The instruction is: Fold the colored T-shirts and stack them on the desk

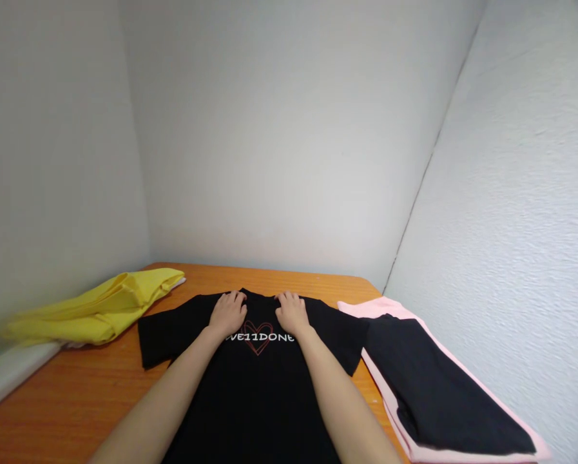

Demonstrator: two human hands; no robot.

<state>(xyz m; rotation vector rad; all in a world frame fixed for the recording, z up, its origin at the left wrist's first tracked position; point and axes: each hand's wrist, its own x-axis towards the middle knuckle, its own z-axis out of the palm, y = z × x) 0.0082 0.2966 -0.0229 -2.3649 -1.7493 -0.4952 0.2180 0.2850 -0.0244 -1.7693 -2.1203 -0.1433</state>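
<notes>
A black T-shirt (260, 393) with a red heart outline and white lettering lies spread flat, front up, on a wooden table (76, 393). My left hand (227, 312) rests near the collar on the left shoulder area, fingers curled at the neckline. My right hand (291, 311) sits beside it on the right of the collar, fingers likewise bent over the neck edge. Whether the fingers pinch the cloth or only press on it is unclear. Both forearms reach across the shirt's body.
A crumpled yellow garment (100, 308) lies at the table's back left. On the right, a folded black garment (438, 386) sits on a pink one (395, 412). White walls close in at the left, back and right.
</notes>
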